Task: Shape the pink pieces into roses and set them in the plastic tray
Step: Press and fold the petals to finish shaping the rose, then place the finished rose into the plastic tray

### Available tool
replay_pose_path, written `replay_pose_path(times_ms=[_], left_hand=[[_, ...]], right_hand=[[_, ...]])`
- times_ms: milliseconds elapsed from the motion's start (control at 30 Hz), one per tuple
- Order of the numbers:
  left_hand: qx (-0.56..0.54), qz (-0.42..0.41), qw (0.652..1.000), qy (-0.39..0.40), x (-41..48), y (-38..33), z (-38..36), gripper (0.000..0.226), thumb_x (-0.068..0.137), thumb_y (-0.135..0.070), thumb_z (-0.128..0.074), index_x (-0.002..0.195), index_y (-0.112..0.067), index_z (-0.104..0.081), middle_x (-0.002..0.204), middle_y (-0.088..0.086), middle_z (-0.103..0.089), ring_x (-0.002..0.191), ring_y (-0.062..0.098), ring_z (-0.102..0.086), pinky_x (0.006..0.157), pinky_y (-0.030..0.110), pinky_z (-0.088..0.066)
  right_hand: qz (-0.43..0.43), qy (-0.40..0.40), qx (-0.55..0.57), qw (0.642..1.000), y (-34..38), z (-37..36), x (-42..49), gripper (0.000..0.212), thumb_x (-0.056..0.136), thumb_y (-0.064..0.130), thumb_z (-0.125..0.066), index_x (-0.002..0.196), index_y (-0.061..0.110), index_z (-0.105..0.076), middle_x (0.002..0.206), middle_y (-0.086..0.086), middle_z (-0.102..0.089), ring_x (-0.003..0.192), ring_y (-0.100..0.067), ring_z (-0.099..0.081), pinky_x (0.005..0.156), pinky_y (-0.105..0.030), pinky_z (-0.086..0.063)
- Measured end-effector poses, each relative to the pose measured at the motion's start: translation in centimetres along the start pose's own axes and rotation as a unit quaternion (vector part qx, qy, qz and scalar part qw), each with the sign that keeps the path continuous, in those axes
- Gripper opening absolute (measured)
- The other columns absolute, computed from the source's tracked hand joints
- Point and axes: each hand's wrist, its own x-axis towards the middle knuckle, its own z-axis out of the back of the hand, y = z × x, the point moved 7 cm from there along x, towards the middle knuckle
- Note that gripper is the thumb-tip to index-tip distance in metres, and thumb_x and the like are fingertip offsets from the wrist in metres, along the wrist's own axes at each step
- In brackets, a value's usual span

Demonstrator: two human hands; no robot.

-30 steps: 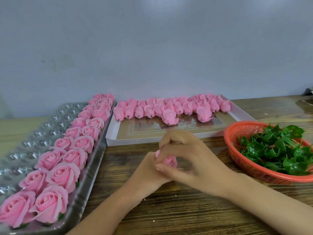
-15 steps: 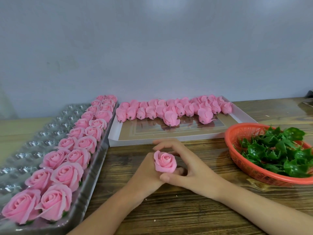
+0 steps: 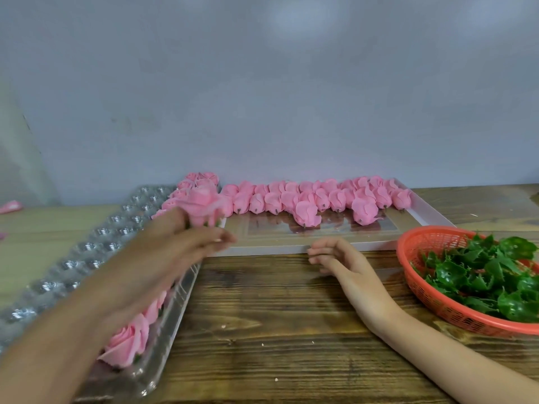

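Note:
My left hand [image 3: 178, 243] holds a shaped pink rose [image 3: 204, 207] from below, lifted over the far right part of the clear plastic tray [image 3: 87, 252]. It is blurred by motion. Finished roses [image 3: 128, 339] fill the tray's right-hand rows; my forearm hides most of them. My right hand [image 3: 335, 258] hovers over the wooden table with loosely bent fingers and holds nothing. Unshaped pink pieces [image 3: 306, 212] lie in rows at the back of a flat white tray [image 3: 291, 249].
A red plastic basket [image 3: 431, 304] of green leaf pieces [image 3: 490, 275] sits at the right. The grey wall stands close behind the trays. A pink scrap [image 3: 10, 206] lies at the far left.
The rose was held between both hands at the table's middle. Now my left hand alone has carried it up and left over the plastic tray, and my right hand has let go.

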Motion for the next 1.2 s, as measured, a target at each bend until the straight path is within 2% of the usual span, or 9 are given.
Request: replay_pose_path(times_ms=[100,233,333,467,567,733,833,1033,1200], left_hand=[[0.064,-0.036,0.997,-0.036,-0.3,-1.4,6.2,0.056,0.053,-0.055,-0.088,0.100,-0.029,-0.071,0.111,0.005,-0.071,0.109,0.018,-0.066,0.086,0.026,-0.054],[0.186,-0.047,0.974,-0.123,0.6,-1.9,13.3,0.061,0.051,-0.063,-0.085,0.105,-0.040,-0.069,0.110,-0.005,-0.072,0.106,0.012,-0.066,0.096,0.037,-0.041],[0.215,-0.044,0.964,-0.151,3.4,-1.8,16.2,0.050,0.054,-0.045,-0.087,0.101,-0.033,-0.073,0.108,-0.008,-0.072,0.096,0.002,-0.067,0.092,0.029,-0.042],[0.228,-0.022,0.949,-0.216,8.1,-1.7,18.6,0.037,0.074,0.001,-0.075,0.110,0.002,-0.064,0.108,0.012,-0.063,0.095,0.019,-0.055,0.096,0.034,-0.045],[0.230,-0.007,0.944,-0.236,11.4,-1.1,19.3,0.044,0.076,0.012,-0.070,0.118,0.005,-0.059,0.110,0.016,-0.061,0.096,0.022,-0.056,0.084,0.025,-0.046],[0.280,0.015,0.926,-0.251,16.1,1.7,19.7,0.038,0.071,0.012,-0.074,0.107,0.006,-0.064,0.097,0.015,-0.063,0.089,0.023,-0.057,0.074,0.026,-0.048],[0.324,0.014,0.913,-0.250,18.4,3.4,19.7,0.034,0.070,0.005,-0.079,0.099,0.003,-0.064,0.092,0.016,-0.062,0.088,0.025,-0.057,0.079,0.036,-0.046],[0.414,0.022,0.883,-0.221,21.6,5.7,20.2,0.030,0.069,-0.004,-0.083,0.088,0.005,-0.062,0.086,0.018,-0.061,0.080,0.026,-0.056,0.062,0.029,-0.043],[0.459,0.023,0.865,-0.202,22.8,6.5,20.4,0.027,0.069,-0.006,-0.083,0.078,0.002,-0.059,0.076,0.020,-0.055,0.068,0.025,-0.050,0.058,0.032,-0.040]], right_hand=[[0.003,0.008,-0.011,1.000,0.0,-0.2,0.0,0.025,0.092,-0.017,-0.046,0.108,-0.005,-0.060,0.102,-0.010,-0.069,0.082,-0.001,-0.066,0.079,-0.012,-0.048],[0.002,0.013,-0.018,1.000,0.2,-0.3,-0.1,0.023,0.092,-0.015,-0.048,0.105,-0.004,-0.063,0.101,-0.007,-0.069,0.083,-0.001,-0.066,0.081,-0.012,-0.048],[-0.001,0.015,-0.026,1.000,0.3,-0.3,-0.2,0.022,0.092,-0.014,-0.049,0.101,-0.003,-0.065,0.098,-0.005,-0.069,0.084,-0.001,-0.065,0.084,-0.014,-0.048],[0.005,0.016,-0.042,0.999,0.4,-0.3,-0.4,0.025,0.091,-0.013,-0.051,0.097,0.003,-0.069,0.096,-0.003,-0.071,0.087,-0.002,-0.065,0.087,-0.014,-0.046],[0.010,0.014,-0.043,0.999,0.4,-0.3,-0.3,0.029,0.088,-0.017,-0.050,0.093,0.004,-0.070,0.094,-0.004,-0.072,0.087,-0.004,-0.066,0.084,-0.008,-0.045],[0.023,0.015,-0.038,0.999,0.2,-0.2,0.0,0.033,0.085,-0.022,-0.050,0.085,0.004,-0.070,0.090,-0.006,-0.074,0.085,-0.008,-0.067,0.081,-0.010,-0.046],[0.033,0.026,-0.031,0.999,0.1,-0.3,0.2,0.036,0.085,-0.025,-0.050,0.081,0.005,-0.070,0.091,-0.010,-0.073,0.083,-0.009,-0.067,0.082,-0.014,-0.047],[0.026,0.048,-0.022,0.998,-0.2,-0.4,0.5,0.036,0.086,-0.025,-0.050,0.078,0.004,-0.070,0.093,-0.007,-0.074,0.081,-0.009,-0.068,0.082,-0.017,-0.048],[0.024,0.057,-0.034,0.998,-0.3,-0.5,0.5,0.037,0.087,-0.024,-0.049,0.077,0.005,-0.070,0.094,-0.008,-0.074,0.081,-0.011,-0.069,0.079,-0.014,-0.049]])
